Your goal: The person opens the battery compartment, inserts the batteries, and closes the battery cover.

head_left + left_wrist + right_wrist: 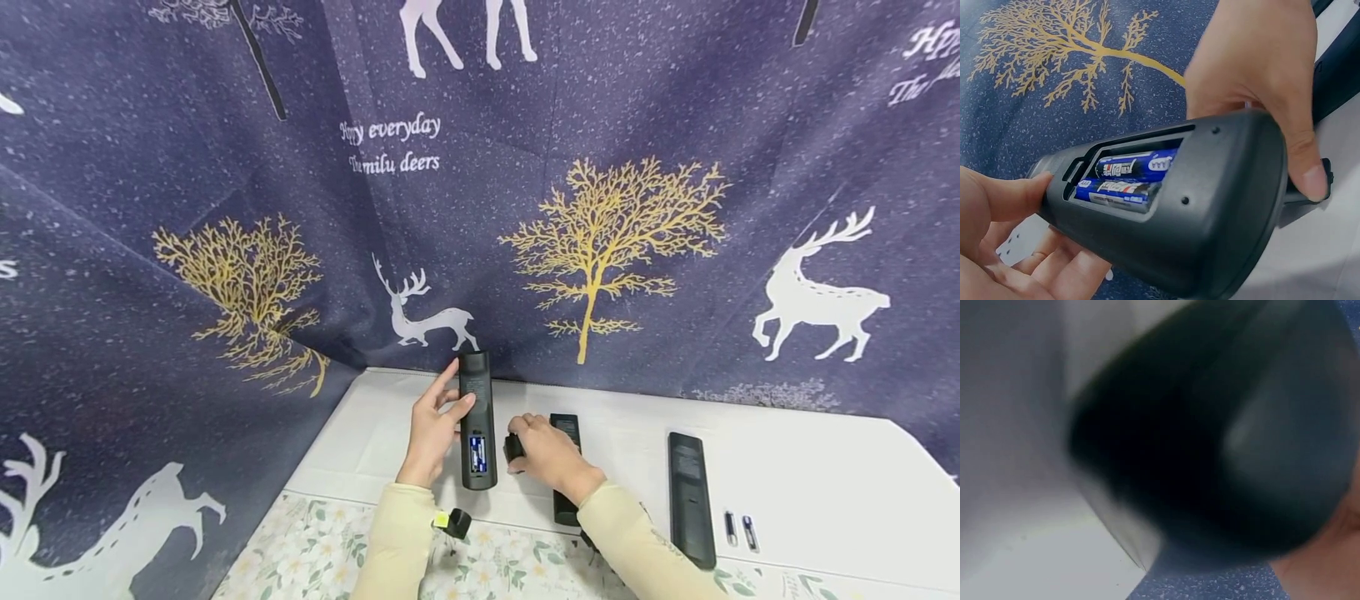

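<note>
Two-handed work at a white table [622, 442], as seen from where I stand. The left hand [430, 429] grips a black remote control [477, 417], thumb across its back and other fingers at the side and behind; whether its lower end touches the table cannot be told. The back faces the person, its open compartment at the near end holding two blue batteries [1119, 189], side by side. Just to the right, the right hand [546, 452] has thumb and fingers clamped on a small black piece [513, 447], apart from the remote. A second remote [565, 427] lies partly beneath the right forearm. Farther right rests a third remote [692, 500], with two loose batteries [749, 533] near it, slightly apart from each other. Floral cloth [491, 579] borders the near edge; a dark blue deer-patterned hanging [465, 217] stands behind.
</note>
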A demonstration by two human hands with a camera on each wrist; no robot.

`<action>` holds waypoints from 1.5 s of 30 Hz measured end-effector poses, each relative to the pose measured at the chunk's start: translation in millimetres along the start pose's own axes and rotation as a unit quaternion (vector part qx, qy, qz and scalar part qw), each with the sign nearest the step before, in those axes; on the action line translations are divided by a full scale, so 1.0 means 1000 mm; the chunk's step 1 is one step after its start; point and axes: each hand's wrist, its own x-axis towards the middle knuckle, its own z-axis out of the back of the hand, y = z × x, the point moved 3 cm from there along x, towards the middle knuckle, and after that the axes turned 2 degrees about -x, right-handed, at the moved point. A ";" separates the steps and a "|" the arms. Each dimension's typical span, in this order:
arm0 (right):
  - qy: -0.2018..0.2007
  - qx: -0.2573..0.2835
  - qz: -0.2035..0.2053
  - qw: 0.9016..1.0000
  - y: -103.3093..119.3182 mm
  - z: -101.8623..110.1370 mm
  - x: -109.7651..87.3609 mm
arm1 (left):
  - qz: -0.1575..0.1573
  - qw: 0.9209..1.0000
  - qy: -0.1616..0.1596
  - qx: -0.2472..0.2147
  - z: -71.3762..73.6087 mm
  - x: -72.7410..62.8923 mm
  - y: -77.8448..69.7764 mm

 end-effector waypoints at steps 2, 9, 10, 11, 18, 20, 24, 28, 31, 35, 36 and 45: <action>-0.011 0.005 0.006 1.000 0.001 0.000 -0.002 | 0.000 1.000 0.000 0.001 0.000 0.000 0.000; -0.029 0.048 0.005 0.998 0.004 0.004 -0.007 | -0.003 1.000 0.003 -0.004 -0.001 0.000 0.000; -0.030 0.056 0.004 0.998 0.004 0.005 -0.007 | -0.004 1.000 0.004 -0.005 -0.001 0.000 0.000; -0.032 0.063 0.005 0.997 0.005 0.005 -0.008 | -0.005 1.000 0.004 -0.005 -0.001 0.000 0.000; -0.060 0.089 0.021 0.994 0.006 0.005 -0.013 | -0.004 1.000 0.004 -0.005 -0.001 0.000 0.001; -0.065 0.100 0.024 0.993 0.006 0.005 -0.014 | -0.005 1.000 0.006 -0.005 -0.001 0.001 0.001; -0.069 0.125 0.016 0.990 0.004 0.004 -0.015 | -0.007 1.000 0.007 -0.002 -0.001 0.001 0.002; -0.069 0.157 -0.006 0.985 0.003 0.005 -0.016 | -0.009 1.000 0.007 0.000 -0.001 0.000 0.002; -0.068 0.186 -0.025 0.980 0.004 0.008 -0.019 | -0.010 1.000 0.008 -0.002 -0.002 0.000 0.002; -0.079 0.220 -0.049 0.971 0.005 0.014 -0.023 | -0.002 1.000 0.006 -0.007 -0.003 0.000 0.002; -0.085 0.225 -0.053 0.969 0.006 0.015 -0.024 | 0.000 1.000 0.006 -0.006 -0.004 0.000 0.002; -0.111 0.247 -0.078 0.959 0.007 0.023 -0.033 | 0.005 1.000 -0.001 0.007 -0.003 0.001 0.002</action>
